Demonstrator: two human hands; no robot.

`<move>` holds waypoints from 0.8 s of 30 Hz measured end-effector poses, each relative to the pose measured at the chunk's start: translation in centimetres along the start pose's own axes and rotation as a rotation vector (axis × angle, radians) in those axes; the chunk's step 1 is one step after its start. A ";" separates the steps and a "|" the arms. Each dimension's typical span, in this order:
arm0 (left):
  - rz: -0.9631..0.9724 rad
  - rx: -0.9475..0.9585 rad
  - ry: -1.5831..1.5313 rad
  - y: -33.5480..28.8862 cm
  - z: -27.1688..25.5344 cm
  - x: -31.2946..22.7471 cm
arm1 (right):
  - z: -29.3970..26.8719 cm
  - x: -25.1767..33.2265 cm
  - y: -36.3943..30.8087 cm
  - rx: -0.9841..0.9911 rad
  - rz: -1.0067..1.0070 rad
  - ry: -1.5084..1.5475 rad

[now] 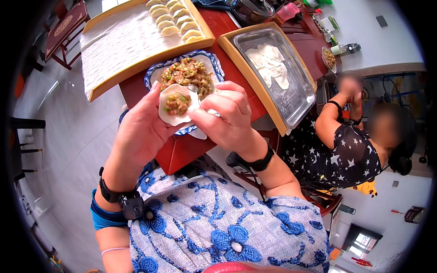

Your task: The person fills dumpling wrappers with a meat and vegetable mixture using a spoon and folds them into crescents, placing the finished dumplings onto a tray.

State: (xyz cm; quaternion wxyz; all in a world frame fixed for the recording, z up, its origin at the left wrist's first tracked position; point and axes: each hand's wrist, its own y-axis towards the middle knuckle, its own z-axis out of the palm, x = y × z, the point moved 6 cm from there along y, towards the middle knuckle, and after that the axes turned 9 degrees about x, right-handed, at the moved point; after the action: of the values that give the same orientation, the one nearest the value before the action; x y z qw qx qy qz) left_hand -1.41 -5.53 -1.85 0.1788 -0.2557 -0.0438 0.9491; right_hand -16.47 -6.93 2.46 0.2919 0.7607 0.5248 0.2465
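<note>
A round dumpling wrapper (171, 118) with a mound of minced filling (176, 104) in its middle lies in my left hand (139, 123), whose thumb and fingers hold its left side and underside. My right hand (230, 116) is closed, with its thumb and fingertips at the wrapper's right edge. Just beyond and partly beneath my hands sits a blue-and-white dish (220, 68) heaped with meat-and-vegetable filling (187, 75). A pale bit, perhaps a utensil's end, shows in the filling, too small to name.
Folded dumplings (170, 31) stand in rows on a cloth-lined wooden tray (114, 50) at the far left. To the right, a metal tray (296, 86) in a wooden frame holds loose wrappers (268, 61). Another person (346, 150) sits at the red table's (182, 152) right side.
</note>
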 end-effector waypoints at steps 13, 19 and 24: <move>-0.010 -0.069 0.347 -0.1 0.9 2.1 | -0.9 -0.1 0.2 -0.011 0.228 0.407; 0.008 -0.060 0.380 -0.2 1.4 1.9 | -0.7 -0.8 0.5 -0.017 0.394 0.528; 0.055 -0.019 0.491 -0.5 2.3 1.8 | -0.5 -1.2 0.5 -0.009 0.449 0.606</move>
State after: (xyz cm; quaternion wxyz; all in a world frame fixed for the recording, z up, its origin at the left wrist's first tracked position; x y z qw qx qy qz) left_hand -3.82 -4.45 -0.63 0.1557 -0.4814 -0.0010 0.8626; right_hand -16.88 -8.08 3.03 0.0654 0.7481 0.4064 0.5204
